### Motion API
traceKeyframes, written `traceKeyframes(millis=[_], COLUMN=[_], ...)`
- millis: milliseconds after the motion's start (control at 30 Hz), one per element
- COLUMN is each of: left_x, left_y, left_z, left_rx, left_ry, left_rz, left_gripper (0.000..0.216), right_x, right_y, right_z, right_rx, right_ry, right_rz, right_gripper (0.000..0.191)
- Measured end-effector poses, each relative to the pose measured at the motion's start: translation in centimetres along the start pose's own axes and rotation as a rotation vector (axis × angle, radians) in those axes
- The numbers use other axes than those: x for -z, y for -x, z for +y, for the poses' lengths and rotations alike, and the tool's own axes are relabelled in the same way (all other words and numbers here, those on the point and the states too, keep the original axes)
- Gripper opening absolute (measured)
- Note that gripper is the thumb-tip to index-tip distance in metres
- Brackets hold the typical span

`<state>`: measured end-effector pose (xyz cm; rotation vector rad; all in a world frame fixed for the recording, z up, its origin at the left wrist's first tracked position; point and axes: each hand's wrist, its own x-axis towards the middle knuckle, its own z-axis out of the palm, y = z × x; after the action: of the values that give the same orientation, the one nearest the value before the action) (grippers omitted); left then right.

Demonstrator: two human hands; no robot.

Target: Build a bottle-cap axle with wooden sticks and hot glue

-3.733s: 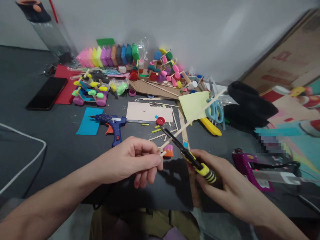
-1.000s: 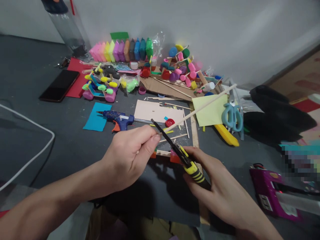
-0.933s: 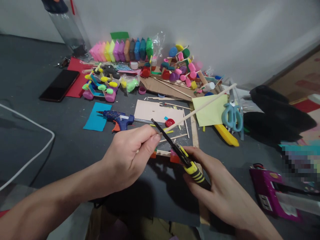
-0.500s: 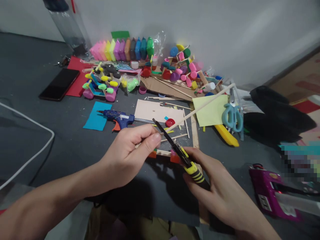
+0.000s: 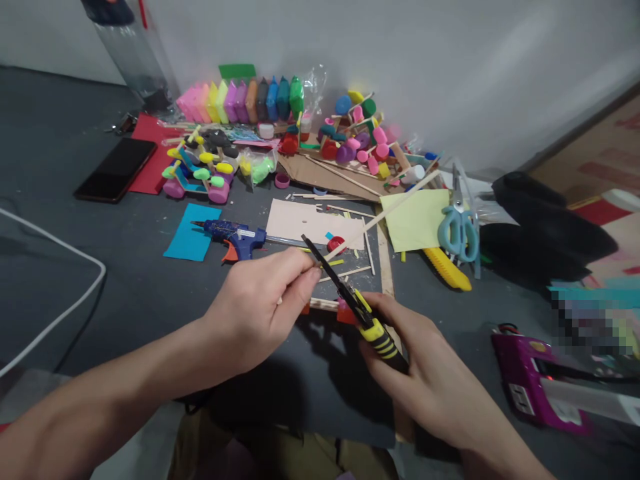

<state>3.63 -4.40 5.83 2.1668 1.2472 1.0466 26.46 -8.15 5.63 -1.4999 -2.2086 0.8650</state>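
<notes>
My left hand point(image 5: 257, 303) is closed in a pinch on the near end of a thin, light wooden stick point(image 5: 395, 210). The stick slants up and away to the right. In my right hand point(image 5: 420, 363) is a black-and-yellow utility knife point(image 5: 373, 323), its dark blade point(image 5: 325, 267) out and crossing the stick just beside my left fingertips. Whether the edge bites into the wood cannot be seen. Below and behind the hands lies a small piece with pale sticks and red-orange ends point(image 5: 325, 305), partly hidden by my fingers and the knife.
A blue glue gun point(image 5: 240, 239) lies on blue paper point(image 5: 190, 243). Scissors point(image 5: 459, 233) and a yellow cutter point(image 5: 447, 269) lie to the right. Small wheeled models point(image 5: 200, 170), colourful clay packs point(image 5: 250, 100) and a phone point(image 5: 116, 170) stand or lie farther back. A white cable point(image 5: 75, 250) crosses the left side.
The stick has shifted left toward my left hand, its far end now lower and left of before. Both hands keep their grips. The whole view has moved slightly.
</notes>
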Motion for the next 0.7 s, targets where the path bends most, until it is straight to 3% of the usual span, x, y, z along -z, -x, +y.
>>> traceKeyframes(millis=[167, 567, 700], left_x=[0.29, 0.76, 0.84], left_y=[-0.04, -0.16, -0.08], left_z=[0.13, 0.25, 0.24], left_rx=[-0.038, 0.295, 0.3], left_ry=[-0.042, 0.394, 0.448], left_rz=[0.001, -0.181, -0.186], left_gripper=[0.028, 0.031, 0.031], right_x=[-0.09, 0.36, 0.27], right_y=[0.16, 0.31, 0.26], right_z=[-0.02, 0.04, 0.1], right_rx=[-0.006, 0.017, 0.034], right_ry=[0.003, 0.05, 0.05], right_rz=[-0.01, -0.002, -0.001], right_gripper=[0.046, 0.046, 0.045])
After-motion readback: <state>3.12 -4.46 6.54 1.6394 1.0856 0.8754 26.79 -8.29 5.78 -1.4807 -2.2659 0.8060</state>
